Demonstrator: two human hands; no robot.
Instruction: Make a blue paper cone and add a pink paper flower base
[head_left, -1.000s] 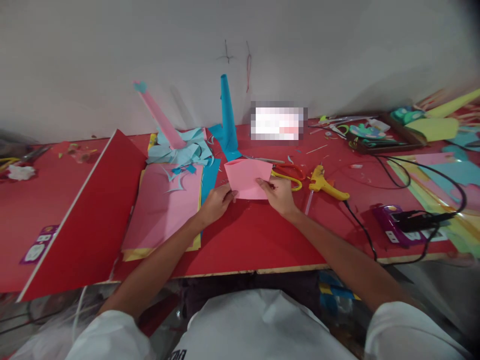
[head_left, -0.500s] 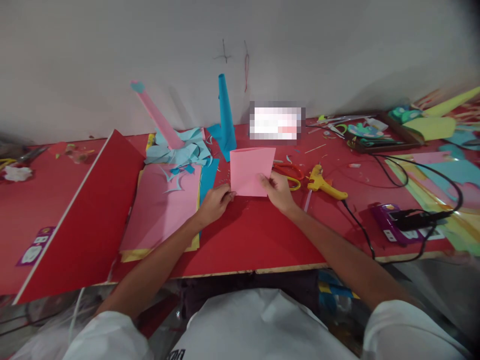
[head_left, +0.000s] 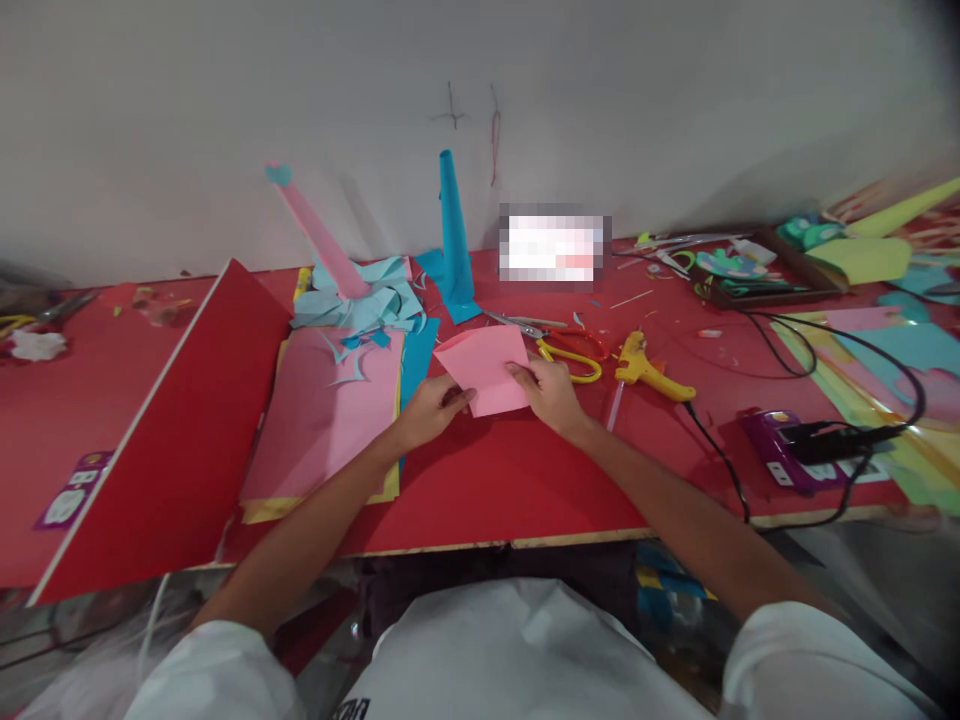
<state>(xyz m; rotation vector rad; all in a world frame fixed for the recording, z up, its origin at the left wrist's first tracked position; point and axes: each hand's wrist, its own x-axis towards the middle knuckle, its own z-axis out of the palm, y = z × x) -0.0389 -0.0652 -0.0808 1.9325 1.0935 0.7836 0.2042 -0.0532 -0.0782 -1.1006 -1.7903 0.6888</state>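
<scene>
A folded piece of pink paper [head_left: 491, 370] is held up between both hands above the red table [head_left: 487, 490]. My left hand [head_left: 433, 410] grips its lower left edge, thumb in front and fingers behind. On the right side, my right hand [head_left: 551, 395] pinches the sheet with the thumb on its face. Just behind the paper lie scissors [head_left: 574, 360] with yellow and red handles, their blades pointing left. A yellow glue gun [head_left: 649, 370] rests to the right of my right hand, a glue stick poking from it.
Left of my hands lies a stack of pink sheets [head_left: 322, 420]. A blue paper cone [head_left: 454, 230] and a pink paper cone [head_left: 322, 230] stand behind among blue scraps [head_left: 375, 300]. A red board [head_left: 180, 430] leans at left. A purple power strip [head_left: 795, 450] with cables sits right.
The pink paper has been lowered, shifted slightly left and tilted, so more of the scissors shows behind it. Both hands keep hold, the left now further up its edge.
</scene>
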